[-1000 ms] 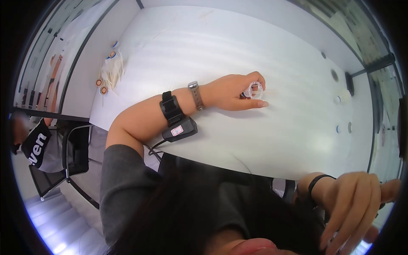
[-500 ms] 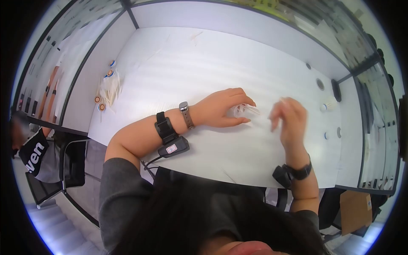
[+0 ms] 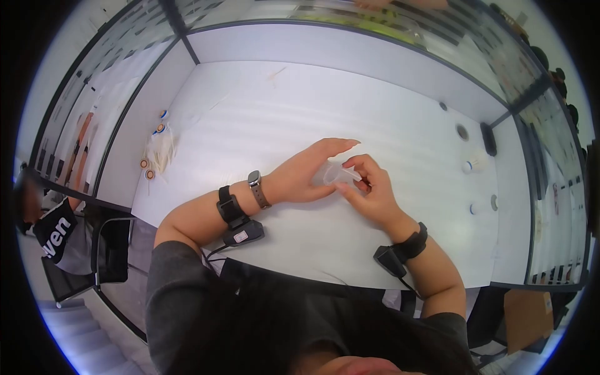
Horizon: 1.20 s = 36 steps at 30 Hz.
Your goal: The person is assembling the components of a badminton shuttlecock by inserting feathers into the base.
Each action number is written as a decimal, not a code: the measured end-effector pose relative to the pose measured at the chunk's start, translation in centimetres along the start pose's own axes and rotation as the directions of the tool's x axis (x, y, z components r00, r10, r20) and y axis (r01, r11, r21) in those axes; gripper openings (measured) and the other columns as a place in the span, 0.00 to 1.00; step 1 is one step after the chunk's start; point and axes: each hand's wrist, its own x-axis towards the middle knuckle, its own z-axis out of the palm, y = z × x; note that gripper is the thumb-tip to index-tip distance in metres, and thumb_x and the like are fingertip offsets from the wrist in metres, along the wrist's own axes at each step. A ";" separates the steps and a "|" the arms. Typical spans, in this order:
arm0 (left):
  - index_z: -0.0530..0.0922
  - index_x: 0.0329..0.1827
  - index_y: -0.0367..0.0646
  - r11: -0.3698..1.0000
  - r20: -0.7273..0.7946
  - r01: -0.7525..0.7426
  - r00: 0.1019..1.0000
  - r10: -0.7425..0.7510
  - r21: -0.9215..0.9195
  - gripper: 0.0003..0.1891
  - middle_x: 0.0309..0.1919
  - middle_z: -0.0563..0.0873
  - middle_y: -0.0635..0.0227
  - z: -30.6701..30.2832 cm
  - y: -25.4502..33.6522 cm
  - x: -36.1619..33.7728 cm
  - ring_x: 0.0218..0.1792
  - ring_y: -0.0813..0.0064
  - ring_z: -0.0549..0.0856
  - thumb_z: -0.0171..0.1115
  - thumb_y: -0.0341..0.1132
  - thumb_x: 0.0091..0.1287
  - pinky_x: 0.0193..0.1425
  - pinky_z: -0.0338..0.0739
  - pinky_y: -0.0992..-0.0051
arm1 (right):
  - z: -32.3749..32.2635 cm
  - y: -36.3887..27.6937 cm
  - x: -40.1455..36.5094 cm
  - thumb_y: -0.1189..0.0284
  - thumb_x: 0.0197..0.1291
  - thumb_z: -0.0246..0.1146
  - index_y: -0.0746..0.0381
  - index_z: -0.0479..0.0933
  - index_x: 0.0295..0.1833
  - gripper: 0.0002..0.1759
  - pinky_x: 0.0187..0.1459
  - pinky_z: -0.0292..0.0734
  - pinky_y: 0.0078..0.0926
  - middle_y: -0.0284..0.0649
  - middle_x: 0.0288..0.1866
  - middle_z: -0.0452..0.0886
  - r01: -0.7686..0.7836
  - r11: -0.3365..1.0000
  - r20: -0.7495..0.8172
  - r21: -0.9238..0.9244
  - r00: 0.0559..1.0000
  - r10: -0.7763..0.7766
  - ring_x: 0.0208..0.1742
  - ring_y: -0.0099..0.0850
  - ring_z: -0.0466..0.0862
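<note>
Above the middle of the white table, both hands are at a translucent whitish, cup-like piece [image 3: 333, 172] with a ring-like outline; its exact kind I cannot make out. My left hand [image 3: 306, 170] curves around its left side, thumb below and fingers stretched above. From the right, my right hand [image 3: 374, 190] pinches its edge with bent fingers, near a pale strip. Fingers partly hide the piece.
At the left lie a pile of white feathers [image 3: 164, 153] and several round cork bases, one a cork base [image 3: 150, 175]. A shuttlecock [image 3: 470, 165] lies at right, near a small white-and-blue object [image 3: 473, 208]. Low partition walls [image 3: 325, 47] border the table [image 3: 250, 106].
My right hand has moved left and down to the translucent piece and now grips its edge. My left hand has shifted slightly left. The camera view has tilted a little.
</note>
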 end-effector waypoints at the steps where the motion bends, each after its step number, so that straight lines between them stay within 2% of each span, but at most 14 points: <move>1: 0.62 0.76 0.47 0.998 0.000 -0.046 0.999 0.046 0.047 0.37 0.73 0.71 0.57 0.0 -0.1 0.1 0.70 0.55 0.72 0.69 0.32 0.63 0.73 0.68 0.59 | 0.1 -0.3 0.0 0.67 0.60 0.70 0.60 0.74 0.47 0.15 0.26 0.53 0.21 0.27 0.20 0.59 0.003 0.999 -0.002 -0.033 1.000 -0.003 0.22 0.19 0.57; 7: 0.62 0.76 0.47 0.993 -0.009 -0.116 0.993 0.117 0.033 0.39 0.74 0.68 0.53 0.0 -0.5 0.1 0.69 0.52 0.72 0.68 0.29 0.60 0.72 0.70 0.59 | 0.7 0.8 0.0 0.66 0.60 0.70 0.61 0.76 0.42 0.13 0.24 0.55 0.24 0.31 0.19 0.61 0.039 0.999 -0.015 -0.019 0.999 -0.040 0.20 0.22 0.60; 10: 0.62 0.77 0.47 0.982 -0.004 -0.181 0.983 0.181 0.057 0.40 0.74 0.68 0.53 0.4 -1.1 0.0 0.67 0.52 0.75 0.67 0.28 0.59 0.69 0.73 0.60 | 0.5 0.3 0.0 0.66 0.61 0.69 0.61 0.77 0.41 0.12 0.23 0.56 0.25 0.30 0.17 0.61 0.023 0.993 0.003 -0.115 1.000 -0.023 0.19 0.22 0.61; 13: 0.60 0.77 0.47 0.998 0.074 -0.038 0.997 0.034 0.049 0.41 0.74 0.68 0.53 -0.1 -0.7 0.1 0.65 0.52 0.77 0.66 0.27 0.59 0.67 0.75 0.61 | 0.8 0.1 0.6 0.66 0.63 0.67 0.61 0.78 0.39 0.10 0.23 0.57 0.26 0.31 0.16 0.62 -0.008 0.994 -0.019 -0.108 1.000 0.006 0.18 0.23 0.62; 14: 0.59 0.78 0.49 0.996 0.049 -0.081 0.996 0.079 0.047 0.41 0.74 0.68 0.54 -0.1 -0.7 0.1 0.64 0.53 0.78 0.66 0.26 0.59 0.62 0.79 0.65 | 0.8 0.0 0.7 0.66 0.63 0.67 0.61 0.78 0.38 0.10 0.23 0.57 0.26 0.31 0.16 0.62 -0.034 0.993 -0.016 -0.112 0.999 0.032 0.18 0.23 0.62; 15: 0.59 0.78 0.50 1.000 0.076 -0.021 0.997 0.022 -0.010 0.41 0.74 0.68 0.55 -0.1 -0.8 0.0 0.64 0.55 0.78 0.65 0.26 0.59 0.60 0.80 0.66 | 0.7 -0.4 0.9 0.66 0.64 0.66 0.61 0.77 0.32 0.11 0.23 0.59 0.28 0.33 0.15 0.65 -0.031 0.989 0.004 -0.147 0.999 0.032 0.17 0.26 0.64; 16: 0.60 0.78 0.52 0.997 0.108 0.039 0.994 -0.032 -0.064 0.41 0.74 0.68 0.55 -0.1 -0.9 -0.1 0.63 0.56 0.79 0.65 0.26 0.60 0.57 0.81 0.68 | 0.8 -0.2 1.0 0.66 0.63 0.66 0.61 0.76 0.30 0.12 0.23 0.59 0.28 0.34 0.15 0.65 -0.009 0.987 0.007 -0.163 1.000 0.011 0.17 0.27 0.64; 19: 0.57 0.78 0.54 0.991 0.143 0.106 0.985 -0.093 -0.083 0.42 0.75 0.65 0.51 0.0 -1.0 -0.1 0.69 0.55 0.76 0.64 0.23 0.61 0.61 0.79 0.64 | 0.9 0.3 0.9 0.66 0.63 0.66 0.61 0.72 0.25 0.17 0.22 0.61 0.31 0.37 0.15 0.68 0.011 0.984 0.008 -0.178 1.000 -0.009 0.17 0.31 0.67; 22: 0.54 0.80 0.60 0.998 0.112 -0.004 0.994 0.012 -0.067 0.45 0.75 0.65 0.49 0.0 -1.6 -0.3 0.68 0.53 0.76 0.67 0.27 0.61 0.61 0.78 0.62 | 0.9 0.7 1.0 0.65 0.64 0.65 0.61 0.73 0.25 0.17 0.23 0.62 0.32 0.37 0.15 0.68 0.024 0.981 0.019 -0.190 1.000 -0.021 0.17 0.32 0.68; 25: 0.52 0.80 0.65 0.997 0.104 -0.072 0.992 0.075 -0.035 0.49 0.76 0.63 0.48 -0.3 -1.0 0.1 0.69 0.50 0.75 0.71 0.32 0.59 0.62 0.77 0.58 | 0.9 -0.2 1.1 0.70 0.65 0.64 0.64 0.69 0.23 0.19 0.23 0.59 0.26 0.35 0.14 0.66 0.002 0.987 0.034 -0.158 0.999 0.003 0.18 0.24 0.64; 28: 0.52 0.80 0.68 0.993 0.056 -0.106 0.992 0.109 -0.047 0.51 0.78 0.60 0.48 0.0 -1.4 0.2 0.71 0.47 0.73 0.74 0.35 0.56 0.64 0.75 0.55 | 1.2 0.4 1.0 0.69 0.65 0.64 0.65 0.73 0.25 0.17 0.23 0.60 0.26 0.34 0.14 0.69 -0.039 0.993 0.035 -0.109 0.998 0.043 0.18 0.22 0.65; 29: 0.50 0.81 0.66 0.990 0.041 -0.140 0.989 0.141 -0.032 0.52 0.79 0.57 0.48 0.1 -1.7 0.1 0.73 0.45 0.70 0.74 0.35 0.56 0.65 0.73 0.54 | 1.3 0.2 1.1 0.65 0.63 0.63 0.63 0.73 0.24 0.17 0.24 0.63 0.33 0.40 0.15 0.70 -0.084 0.990 0.031 -0.111 0.996 0.088 0.17 0.34 0.69; 32: 0.50 0.82 0.64 0.983 0.013 -0.184 0.983 0.184 0.007 0.53 0.79 0.57 0.47 -0.5 -1.4 0.1 0.75 0.43 0.66 0.75 0.37 0.56 0.69 0.71 0.52 | 1.2 0.3 1.3 0.65 0.63 0.63 0.64 0.73 0.24 0.18 0.24 0.63 0.34 0.41 0.15 0.70 -0.071 0.989 0.039 -0.133 0.996 0.077 0.17 0.35 0.68; 36: 0.51 0.82 0.60 0.960 0.062 -0.278 0.959 0.275 0.037 0.55 0.79 0.56 0.46 -1.0 -1.5 0.1 0.76 0.39 0.62 0.78 0.45 0.54 0.73 0.66 0.45 | 0.9 0.4 1.0 0.68 0.64 0.63 0.65 0.73 0.27 0.16 0.24 0.63 0.32 0.43 0.16 0.71 -0.028 0.993 0.019 -0.112 0.999 0.031 0.17 0.34 0.68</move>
